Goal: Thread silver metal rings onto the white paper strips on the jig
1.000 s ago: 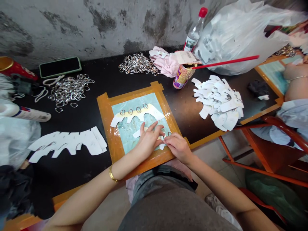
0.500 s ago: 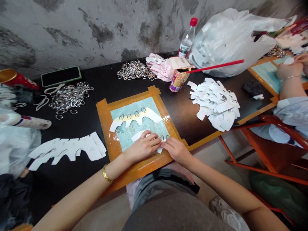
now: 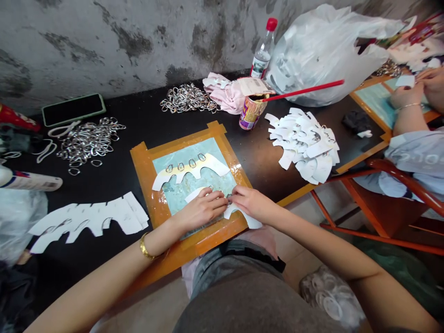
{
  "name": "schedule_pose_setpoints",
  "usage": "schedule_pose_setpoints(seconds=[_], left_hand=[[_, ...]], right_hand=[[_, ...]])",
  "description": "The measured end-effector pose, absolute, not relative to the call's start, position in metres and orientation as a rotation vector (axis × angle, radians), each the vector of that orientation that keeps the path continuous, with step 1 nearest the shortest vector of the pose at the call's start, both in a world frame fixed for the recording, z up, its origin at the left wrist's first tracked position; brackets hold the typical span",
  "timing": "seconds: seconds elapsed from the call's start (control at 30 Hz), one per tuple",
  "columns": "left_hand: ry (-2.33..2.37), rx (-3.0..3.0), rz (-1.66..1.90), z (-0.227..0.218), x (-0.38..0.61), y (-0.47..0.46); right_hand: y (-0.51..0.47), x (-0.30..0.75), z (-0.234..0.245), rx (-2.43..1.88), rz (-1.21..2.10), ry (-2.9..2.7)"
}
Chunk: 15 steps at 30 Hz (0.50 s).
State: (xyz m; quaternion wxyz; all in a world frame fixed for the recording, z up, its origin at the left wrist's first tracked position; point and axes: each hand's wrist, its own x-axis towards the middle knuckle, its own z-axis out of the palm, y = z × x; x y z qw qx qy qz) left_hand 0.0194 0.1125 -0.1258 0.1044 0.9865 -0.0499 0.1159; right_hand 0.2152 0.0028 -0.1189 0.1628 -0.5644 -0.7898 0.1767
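A white scalloped strip [image 3: 252, 223] with metal rings along its upper edge lies at the front of the blue-green sheet [image 3: 190, 174], its right end over the orange tape border. Much of it is under my hands. My left hand [image 3: 203, 209] is across its middle, fingers bent and pressed together on it. My right hand [image 3: 250, 202] pinches at the upper edge beside a ring [image 3: 229, 199]; the fingertips partly cover what they grip. Farther up the sheet, a second white strip [image 3: 217, 164], yellowish along its top, carries several rings.
Left are stacked white strips [image 3: 93, 217], a ring pile [image 3: 88, 141], a phone [image 3: 73, 110] and a white bottle [image 3: 34, 180]. Behind stand a paper cup [image 3: 251, 113] with a red stick and a capped bottle [image 3: 264, 51]. Finished-looking strips [image 3: 308, 143] lie right, near a co-worker's hands [image 3: 411, 92].
My right hand has moved up to the strip's upper edge, uncovering more of its right end. My left hand stays on the strip. The whole view has shifted slightly.
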Motion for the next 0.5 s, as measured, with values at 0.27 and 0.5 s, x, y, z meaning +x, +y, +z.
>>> schedule_pose_setpoints(seconds=[0.27,0.5], left_hand=[[-0.051,2.891,0.327,-0.124,0.021,0.11],[-0.064,2.909,0.264,-0.123,0.024,0.112]], right_hand=[[0.021,0.224,-0.109,-1.505,0.567,-2.497],[0.008,0.231,-0.125,-1.18,0.234,-2.515]])
